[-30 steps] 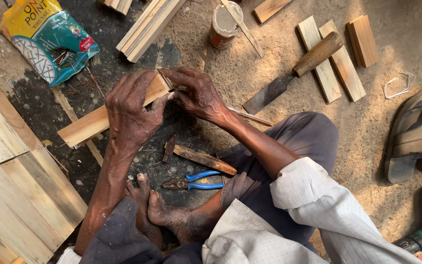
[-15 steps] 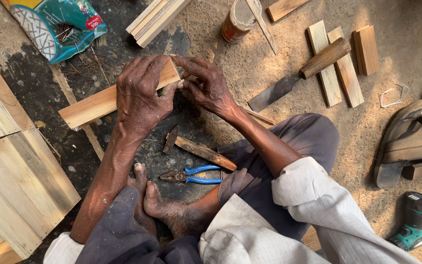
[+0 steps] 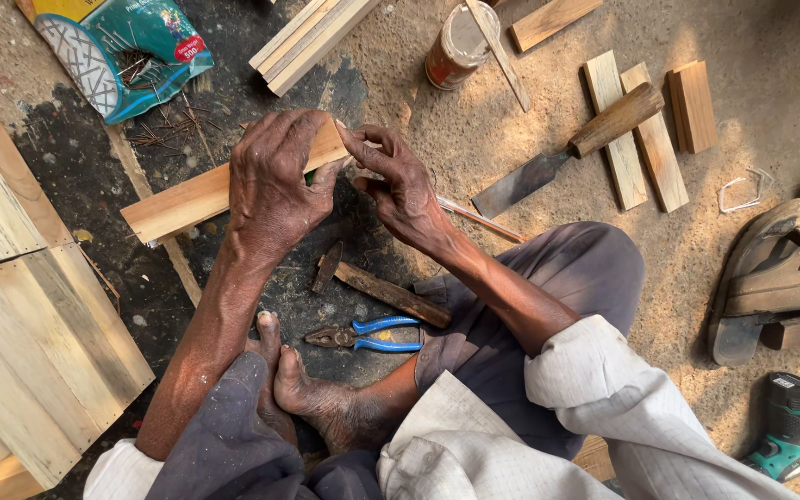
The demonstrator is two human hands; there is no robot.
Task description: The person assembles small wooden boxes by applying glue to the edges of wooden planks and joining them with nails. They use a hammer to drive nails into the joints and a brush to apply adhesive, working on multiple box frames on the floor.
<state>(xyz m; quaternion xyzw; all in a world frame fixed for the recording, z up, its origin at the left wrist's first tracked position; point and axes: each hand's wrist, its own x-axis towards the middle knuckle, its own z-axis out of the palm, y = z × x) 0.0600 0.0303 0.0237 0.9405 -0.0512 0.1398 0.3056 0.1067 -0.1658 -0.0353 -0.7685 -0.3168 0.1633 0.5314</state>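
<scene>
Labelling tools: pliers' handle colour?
Blue, on the pliers lying by the foot, head view.

Single view logged: head-worn camera, looking almost straight down on my feed at the seated wearer's lap and the sandy ground in front. Range is close; the left hand [image 3: 270, 181] and right hand [image 3: 400, 185] sit just above frame centre, forearms running in from the bottom edge. Frame top lies away from the body: the round rusty tin can [image 3: 456, 44] sits there, the teal cordless drill [image 3: 786, 426] bottom right. No second view to overlap.
</scene>
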